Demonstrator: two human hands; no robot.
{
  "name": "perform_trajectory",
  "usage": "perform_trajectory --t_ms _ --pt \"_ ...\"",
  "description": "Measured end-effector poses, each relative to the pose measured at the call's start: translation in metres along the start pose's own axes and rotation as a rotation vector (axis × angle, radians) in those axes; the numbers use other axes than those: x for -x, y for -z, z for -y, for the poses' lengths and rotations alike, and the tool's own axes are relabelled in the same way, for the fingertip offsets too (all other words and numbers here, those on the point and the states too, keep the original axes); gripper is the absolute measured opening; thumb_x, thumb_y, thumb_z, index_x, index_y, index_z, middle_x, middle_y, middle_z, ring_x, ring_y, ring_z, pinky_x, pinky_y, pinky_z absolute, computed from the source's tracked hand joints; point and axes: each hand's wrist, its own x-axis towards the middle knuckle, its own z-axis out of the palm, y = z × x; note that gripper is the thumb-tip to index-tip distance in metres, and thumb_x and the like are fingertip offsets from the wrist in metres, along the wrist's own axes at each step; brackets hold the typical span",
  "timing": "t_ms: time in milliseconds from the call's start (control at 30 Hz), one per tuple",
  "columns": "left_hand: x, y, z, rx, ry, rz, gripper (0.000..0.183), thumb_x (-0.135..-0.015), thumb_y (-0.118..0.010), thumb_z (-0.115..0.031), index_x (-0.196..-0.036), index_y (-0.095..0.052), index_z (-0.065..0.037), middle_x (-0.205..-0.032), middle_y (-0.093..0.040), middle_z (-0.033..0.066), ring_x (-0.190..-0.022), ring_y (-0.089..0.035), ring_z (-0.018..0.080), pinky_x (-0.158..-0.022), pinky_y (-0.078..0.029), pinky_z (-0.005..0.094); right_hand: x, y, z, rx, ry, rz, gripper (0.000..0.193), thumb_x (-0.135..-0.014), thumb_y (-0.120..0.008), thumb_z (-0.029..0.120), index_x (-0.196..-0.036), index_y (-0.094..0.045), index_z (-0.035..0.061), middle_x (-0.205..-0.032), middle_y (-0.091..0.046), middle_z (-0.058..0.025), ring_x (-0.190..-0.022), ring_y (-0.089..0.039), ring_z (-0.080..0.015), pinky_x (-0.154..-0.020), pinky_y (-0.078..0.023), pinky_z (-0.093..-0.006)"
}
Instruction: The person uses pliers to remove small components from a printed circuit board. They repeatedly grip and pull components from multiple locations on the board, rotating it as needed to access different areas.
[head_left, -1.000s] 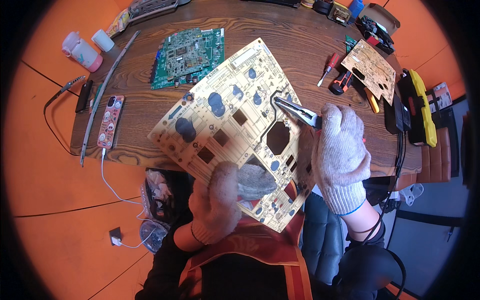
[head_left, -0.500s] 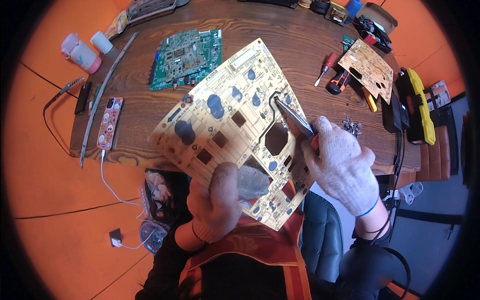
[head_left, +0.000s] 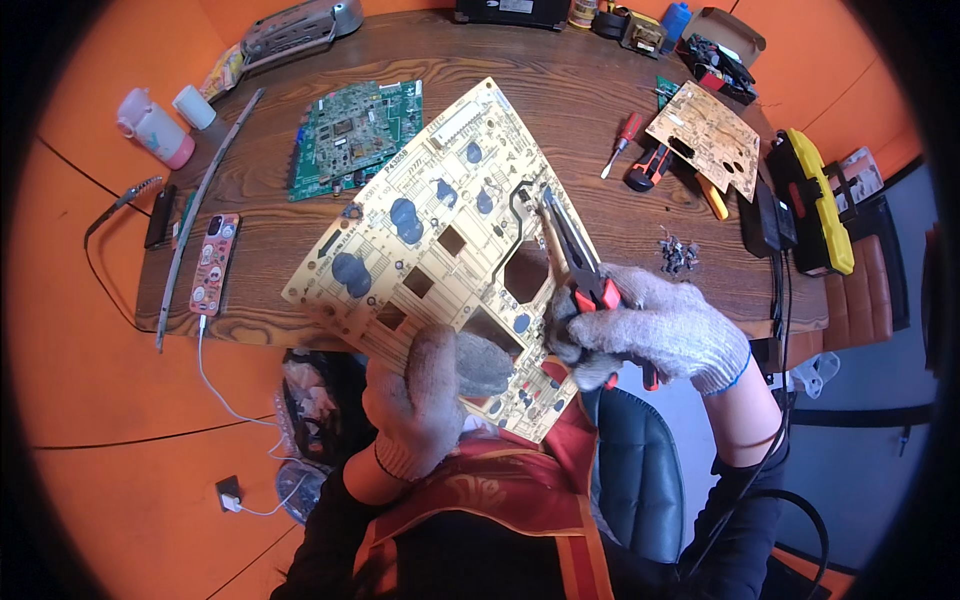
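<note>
A tan circuit board [head_left: 470, 215] with cut-out openings and dark blue patches is held tilted above the table's near edge. My gloved left hand [head_left: 425, 390] grips it by the lower left edge, thumb lying over the face, fingers partly hidden behind. In my gloved right hand [head_left: 655, 325] are needle-nose pliers [head_left: 573, 245] with red and black handles. Their jaws point up at the board's right side, near a curved black line. Whether the tips touch or clasp a part there is too small to tell.
Green circuit boards [head_left: 390, 115] lie stacked on the wooden table at the far left. To the right are a red screwdriver [head_left: 624, 140], a second tan board [head_left: 705, 140], small metal scraps [head_left: 678, 253] and a yellow-black toolbox [head_left: 815, 200]. A phone [head_left: 215, 265] charges at left.
My right hand has turned, bringing the pliers' red handles into sight, and the jaws stand steeper, nearer the board's right edge. My left hand keeps its hold; the whole view has shifted slightly.
</note>
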Motion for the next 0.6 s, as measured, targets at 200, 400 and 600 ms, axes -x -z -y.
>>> perform_trajectory --t_ms 200,400,600 --pt "0.005 -0.012 -0.016 0.084 0.219 -0.103 0.024 -0.095 -0.052 -0.004 -0.115 -0.059 0.008 -0.111 -0.064 0.0201 -0.090 -0.064 0.0204 -0.079 -0.052 0.0295 0.006 -0.018 -0.016 1.278 0.467 -0.675 0.036 -0.083 -0.065 0.018 -0.115 -0.054 0.0040 -0.102 -0.060 -0.0108 -0.093 -0.062 -0.0231 -0.071 -0.047 -0.0291" --pt "0.024 -0.026 -0.014 -0.563 -0.020 0.025 0.022 -0.094 -0.057 -0.009 -0.112 -0.062 0.002 -0.082 -0.064 0.0098 -0.064 -0.061 0.0172 -0.054 -0.051 0.0293 -0.030 -0.008 -0.041 1.150 0.461 -0.982 0.030 -0.079 -0.061 0.004 -0.107 -0.050 0.0039 -0.094 -0.052 -0.0149 -0.090 -0.057 -0.0326 -0.073 -0.048 -0.0411" --pt "0.038 -0.033 -0.002 -0.174 0.410 -0.058 0.026 -0.092 -0.057 -0.012 -0.118 -0.061 -0.007 -0.091 -0.067 0.0046 -0.070 -0.064 0.0185 -0.052 -0.048 0.0284 -0.029 -0.013 -0.041 1.161 0.397 -0.962 0.028 -0.081 -0.061 0.006 -0.106 -0.049 0.0029 -0.094 -0.052 -0.0165 -0.089 -0.057 -0.0338 -0.073 -0.046 -0.0406"
